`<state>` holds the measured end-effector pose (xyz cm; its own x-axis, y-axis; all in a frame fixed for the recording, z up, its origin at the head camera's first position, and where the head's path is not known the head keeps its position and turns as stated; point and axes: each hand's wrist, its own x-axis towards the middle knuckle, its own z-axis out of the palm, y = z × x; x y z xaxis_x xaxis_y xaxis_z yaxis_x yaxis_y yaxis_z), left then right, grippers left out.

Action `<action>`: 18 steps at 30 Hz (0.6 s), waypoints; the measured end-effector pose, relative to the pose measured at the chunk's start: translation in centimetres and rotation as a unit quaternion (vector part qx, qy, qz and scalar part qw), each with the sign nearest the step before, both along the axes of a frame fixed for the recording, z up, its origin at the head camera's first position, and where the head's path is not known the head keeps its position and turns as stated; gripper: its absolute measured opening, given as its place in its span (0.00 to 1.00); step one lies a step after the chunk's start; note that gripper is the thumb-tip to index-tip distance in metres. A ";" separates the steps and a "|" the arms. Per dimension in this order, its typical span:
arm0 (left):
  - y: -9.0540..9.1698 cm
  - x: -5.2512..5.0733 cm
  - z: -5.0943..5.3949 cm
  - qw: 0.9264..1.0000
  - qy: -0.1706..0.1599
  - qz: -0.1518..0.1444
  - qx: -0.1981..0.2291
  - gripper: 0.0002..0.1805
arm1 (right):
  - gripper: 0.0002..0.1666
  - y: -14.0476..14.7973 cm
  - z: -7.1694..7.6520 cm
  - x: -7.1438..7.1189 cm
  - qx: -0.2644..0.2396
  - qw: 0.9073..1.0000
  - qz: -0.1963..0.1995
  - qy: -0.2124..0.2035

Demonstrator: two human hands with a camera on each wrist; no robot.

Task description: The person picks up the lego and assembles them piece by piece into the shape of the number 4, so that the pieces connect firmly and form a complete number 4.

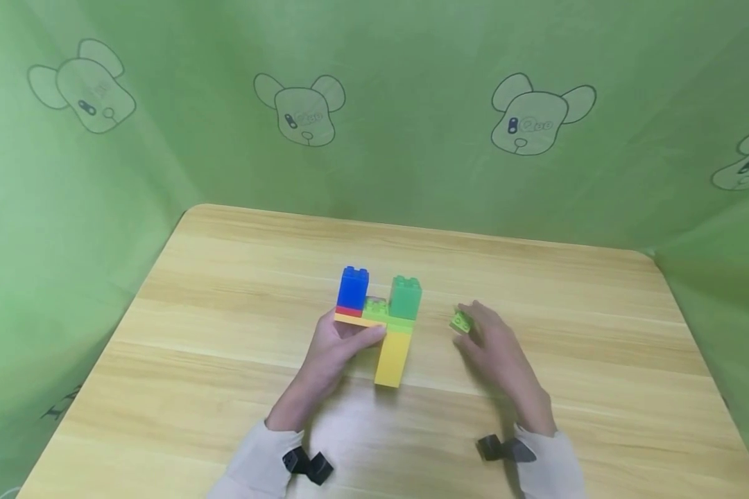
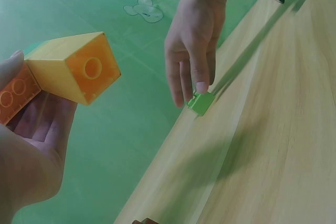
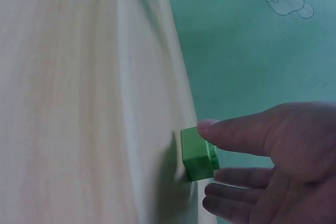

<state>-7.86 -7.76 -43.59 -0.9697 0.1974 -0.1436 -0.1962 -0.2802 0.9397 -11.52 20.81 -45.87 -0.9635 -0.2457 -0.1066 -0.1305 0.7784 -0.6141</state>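
Note:
My left hand [image 1: 329,352] holds a built assembly of toy building bricks up off the table, its thumb along the front. The assembly has a tall yellow brick [image 1: 393,357] pointing down, a blue brick [image 1: 353,287] on a thin red one at the left, and a green brick [image 1: 406,296] at the right. Between those two sits a light green brick [image 1: 376,307]. In the left wrist view the yellow brick's hollow underside shows. To the right, my right hand [image 1: 496,350] pinches a loose light green brick [image 3: 197,156] between thumb and fingers, close to the tabletop.
The wooden table [image 1: 225,277] has rounded far corners. A green cloth [image 1: 412,173] with printed bear heads hangs behind and beside it. Black straps with small blocks [image 1: 308,466] sit on both wrists.

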 end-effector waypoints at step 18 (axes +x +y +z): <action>-0.2 0.0 0.2 1.000 0.009 0.002 -0.005 0.30 | 0.26 0.2 -0.7 0.3 0.009 0.999 -0.010 0.052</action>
<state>-7.91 -7.96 -43.36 -0.9730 0.1912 -0.1290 -0.1786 -0.2708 0.9459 -11.26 21.02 -46.56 -0.9742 -0.2254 -0.0091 -0.1778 0.7921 -0.5839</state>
